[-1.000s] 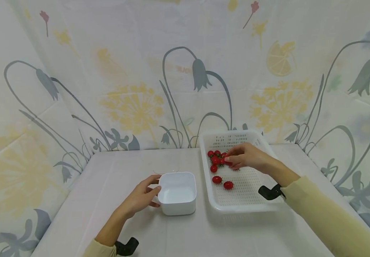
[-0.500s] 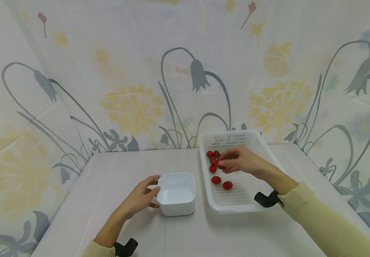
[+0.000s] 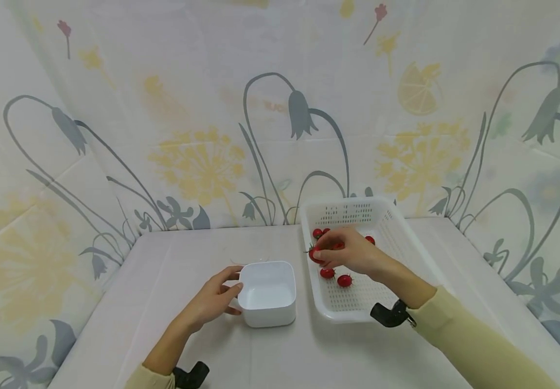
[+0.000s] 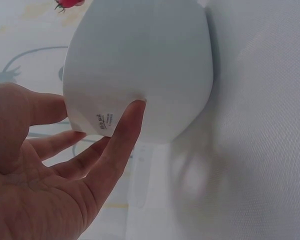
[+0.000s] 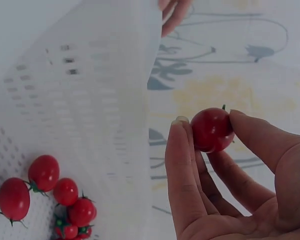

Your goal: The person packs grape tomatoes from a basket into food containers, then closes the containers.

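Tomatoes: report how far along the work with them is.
Done: the left hand holds the box upright; no tomato shows inside, so no transfer looks finished.
In hand: the right hand pinches one tomato.
Left: the other tomatoes lie in the basket, probably to follow.
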The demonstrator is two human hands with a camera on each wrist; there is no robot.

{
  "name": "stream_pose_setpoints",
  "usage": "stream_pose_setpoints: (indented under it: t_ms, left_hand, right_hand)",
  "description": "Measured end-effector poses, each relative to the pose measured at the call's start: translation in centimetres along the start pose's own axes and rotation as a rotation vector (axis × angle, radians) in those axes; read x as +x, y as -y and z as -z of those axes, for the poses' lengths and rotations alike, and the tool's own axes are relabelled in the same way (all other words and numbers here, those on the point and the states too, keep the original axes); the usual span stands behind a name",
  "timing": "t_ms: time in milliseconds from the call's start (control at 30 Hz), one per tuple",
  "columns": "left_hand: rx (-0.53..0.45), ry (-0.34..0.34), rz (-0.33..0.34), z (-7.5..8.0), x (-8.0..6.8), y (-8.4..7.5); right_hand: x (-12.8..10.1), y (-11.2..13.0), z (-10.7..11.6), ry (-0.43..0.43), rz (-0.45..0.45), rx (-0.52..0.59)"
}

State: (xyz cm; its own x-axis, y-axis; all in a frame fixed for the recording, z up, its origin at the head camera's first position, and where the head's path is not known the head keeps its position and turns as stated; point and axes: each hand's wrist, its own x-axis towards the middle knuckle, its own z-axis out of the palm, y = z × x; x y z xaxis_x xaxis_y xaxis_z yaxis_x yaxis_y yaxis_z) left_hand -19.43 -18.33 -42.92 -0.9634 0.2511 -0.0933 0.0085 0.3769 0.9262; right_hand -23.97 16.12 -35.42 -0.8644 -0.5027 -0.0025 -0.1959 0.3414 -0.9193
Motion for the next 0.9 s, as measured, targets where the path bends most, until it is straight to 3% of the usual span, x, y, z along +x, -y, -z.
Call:
stream_pose_setpoints:
  t_ms: [233,533,900]
  left_hand:
    - [-0.002,0.004,-0.001,0.0,-0.2,-0.1]
    - [-0.003,0.005,-0.003,0.0,-0.2,0.0]
    - [-0.007,0.016,-0.001,0.1,0.1,0.1]
  right_hand:
    - [0.3,0.5,-2.1,-0.021,-0.025,-0.054]
    - [1.3,0.9,-5.3,0.005,0.053,-0.008]
    - [2.2,1.4,-9.1,-0.026,0.073,-0.055]
